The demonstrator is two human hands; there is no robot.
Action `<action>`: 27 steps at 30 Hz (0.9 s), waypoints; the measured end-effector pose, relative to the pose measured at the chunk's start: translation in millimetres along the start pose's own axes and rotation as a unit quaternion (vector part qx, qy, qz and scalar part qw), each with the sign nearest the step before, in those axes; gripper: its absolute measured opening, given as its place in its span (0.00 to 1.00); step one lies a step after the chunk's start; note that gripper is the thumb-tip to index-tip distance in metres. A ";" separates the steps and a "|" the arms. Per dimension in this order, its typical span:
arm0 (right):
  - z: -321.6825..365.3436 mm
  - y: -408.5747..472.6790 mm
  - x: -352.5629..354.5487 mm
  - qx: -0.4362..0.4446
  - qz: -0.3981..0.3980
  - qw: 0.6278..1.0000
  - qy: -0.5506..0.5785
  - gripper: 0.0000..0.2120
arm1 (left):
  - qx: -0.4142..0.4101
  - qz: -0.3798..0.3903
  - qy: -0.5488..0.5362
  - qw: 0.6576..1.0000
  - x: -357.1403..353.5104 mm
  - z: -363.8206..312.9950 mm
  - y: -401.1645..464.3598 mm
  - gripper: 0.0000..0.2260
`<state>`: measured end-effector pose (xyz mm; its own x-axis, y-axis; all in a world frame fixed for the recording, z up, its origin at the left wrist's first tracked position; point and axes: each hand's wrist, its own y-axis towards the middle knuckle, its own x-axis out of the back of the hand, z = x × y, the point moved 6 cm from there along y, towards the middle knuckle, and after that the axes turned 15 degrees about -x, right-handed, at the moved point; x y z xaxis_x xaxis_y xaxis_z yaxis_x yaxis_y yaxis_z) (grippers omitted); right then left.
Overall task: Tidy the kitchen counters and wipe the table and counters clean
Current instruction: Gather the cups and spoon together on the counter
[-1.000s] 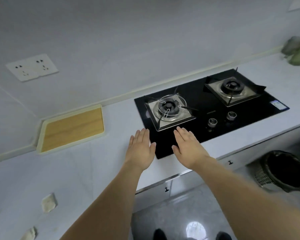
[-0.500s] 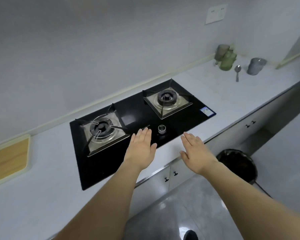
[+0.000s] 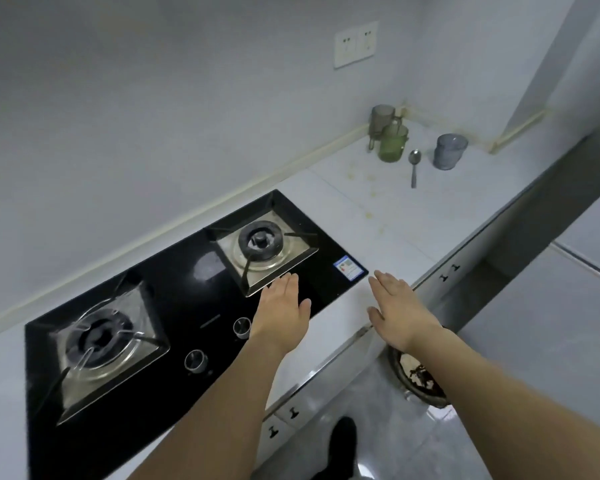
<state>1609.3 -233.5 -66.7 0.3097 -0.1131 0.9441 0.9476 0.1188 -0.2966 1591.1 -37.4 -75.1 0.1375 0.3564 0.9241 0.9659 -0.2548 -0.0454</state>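
Observation:
My left hand (image 3: 283,311) is stretched flat, palm down, over the front right part of the black gas hob (image 3: 194,306), holding nothing. My right hand (image 3: 397,308) is also flat with straight fingers, over the white counter (image 3: 406,216) just right of the hob. At the counter's far right corner stand a grey-brown cup (image 3: 381,121), a green cup (image 3: 392,143) and a blue-grey cup (image 3: 449,151). A metal spoon (image 3: 414,166) lies between the green and blue-grey cups. Yellowish stains (image 3: 364,181) mark the counter in front of the cups.
The hob has two burners (image 3: 260,240) and two knobs (image 3: 241,327) at its front. A double wall socket (image 3: 355,43) sits above the counter. Below the counter edge are white cabinet doors (image 3: 291,414), and a dark waste bin (image 3: 418,375) stands on the floor under my right forearm.
The view has swung right along the counter, past the wooden board, bringing the cups and spoon closer. Both hands have stayed flat and empty, now further right over the hob's edge and counter.

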 end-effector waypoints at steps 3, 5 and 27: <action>-34.0 26.3 19.2 -0.033 0.015 0.999 -0.007 0.28 | -0.029 0.009 -0.004 1.000 -9.9 -20.3 52.8 0.26; -59.3 48.2 32.4 -0.051 0.008 0.999 0.003 0.29 | -0.049 0.006 -0.013 0.999 -14.3 -40.1 92.0 0.26; -244.8 281.2 146.4 -0.105 -0.015 0.989 0.103 0.31 | -0.017 0.063 -0.045 0.997 15.9 -120.3 394.2 0.29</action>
<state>1940.4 -458.1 -47.1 0.2697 -0.3154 0.9098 0.9455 -0.0921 -0.3123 1947.7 -240.3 -32.7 0.2777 0.3984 0.8742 0.9320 -0.3325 -0.1446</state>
